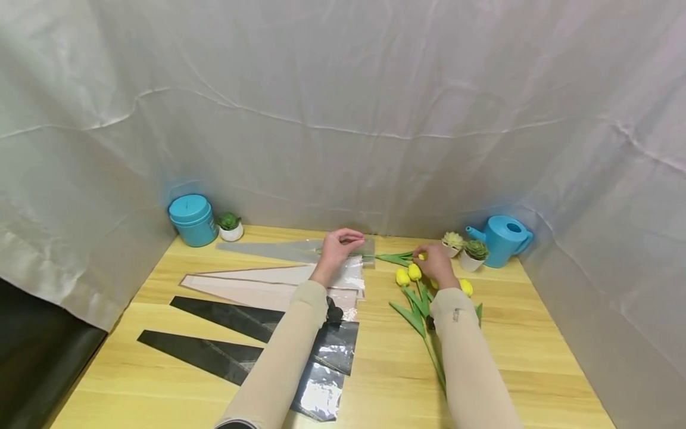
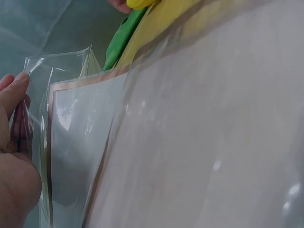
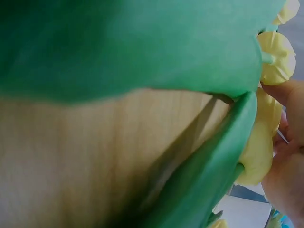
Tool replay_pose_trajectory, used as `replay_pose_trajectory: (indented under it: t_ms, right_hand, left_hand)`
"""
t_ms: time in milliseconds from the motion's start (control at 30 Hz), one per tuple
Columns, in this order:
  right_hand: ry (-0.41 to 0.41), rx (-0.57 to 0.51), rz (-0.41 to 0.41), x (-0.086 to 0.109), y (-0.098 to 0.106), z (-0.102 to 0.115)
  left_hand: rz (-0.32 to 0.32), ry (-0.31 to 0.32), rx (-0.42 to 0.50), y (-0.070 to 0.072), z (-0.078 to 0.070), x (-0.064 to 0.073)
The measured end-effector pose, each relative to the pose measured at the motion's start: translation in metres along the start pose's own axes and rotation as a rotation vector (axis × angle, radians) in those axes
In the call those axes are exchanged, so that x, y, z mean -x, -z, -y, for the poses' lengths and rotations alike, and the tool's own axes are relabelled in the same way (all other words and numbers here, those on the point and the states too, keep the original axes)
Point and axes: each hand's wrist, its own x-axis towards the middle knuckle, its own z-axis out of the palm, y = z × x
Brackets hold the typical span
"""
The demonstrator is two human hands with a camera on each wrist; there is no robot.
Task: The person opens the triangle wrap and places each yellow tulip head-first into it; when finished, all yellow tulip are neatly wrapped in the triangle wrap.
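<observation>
My left hand (image 1: pixel 337 253) pinches the open end of a grey and clear plastic flower sleeve (image 1: pixel 268 250) lying at the back. In the left wrist view, thumb and fingers take the transparent edge (image 2: pixel 40 71) between them. A yellow tulip with green leaves (image 1: pixel 395 258) lies in line with that sleeve, its stem running into the opening. At the bloom end of this tulip, my right hand (image 1: pixel 436 262) grips it; the fingers partly hide the flower. More yellow tulips (image 1: pixel 414 272) lie under and beside my right forearm, and their leaves (image 3: pixel 204 166) fill the right wrist view.
Pink-bordered sleeves (image 1: pixel 236 286) and black sleeves (image 1: pixel 225 307) lie left of centre, partly under my left arm. Along the back stand a blue canister (image 1: pixel 192 220), a potted succulent (image 1: pixel 230 226), two more small pots (image 1: pixel 473 255) and a blue watering can (image 1: pixel 501 241). Grey curtain (image 1: pixel 343 167) surrounds the table.
</observation>
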Motion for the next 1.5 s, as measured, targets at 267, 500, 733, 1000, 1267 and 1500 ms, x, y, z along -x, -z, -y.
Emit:
replay_pose_trajectory:
  t_ms: [267, 500, 733, 1000, 1267, 1500]
  right_hand:
    - [0.008, 0.048, 0.051, 0.0, 0.01, -0.002]
    - [0.059, 0.056, 0.016, -0.003, 0.016, 0.011]
    - [0.083, 0.026, -0.007, -0.001, 0.024, 0.028]
    - [0.109, -0.005, -0.013, 0.002, 0.03, 0.043]
    - [0.127, -0.018, -0.005, 0.002, 0.026, 0.058]
    - [0.163, -0.028, -0.035, 0.0, 0.016, 0.063]
  left_hand:
    - [0.02, -0.016, 0.016, -0.004, -0.002, 0.001]
    - [0.001, -0.001, 0.02, 0.003, -0.003, -0.001]
    - [-0.003, 0.015, 0.055, 0.008, -0.004, 0.0]
    - [0.001, 0.04, 0.068, 0.008, -0.003, 0.002]
    - [0.01, 0.053, 0.068, 0.007, -0.007, 0.002]
    - [0.019, -0.011, -0.014, 0.004, -0.012, -0.001]
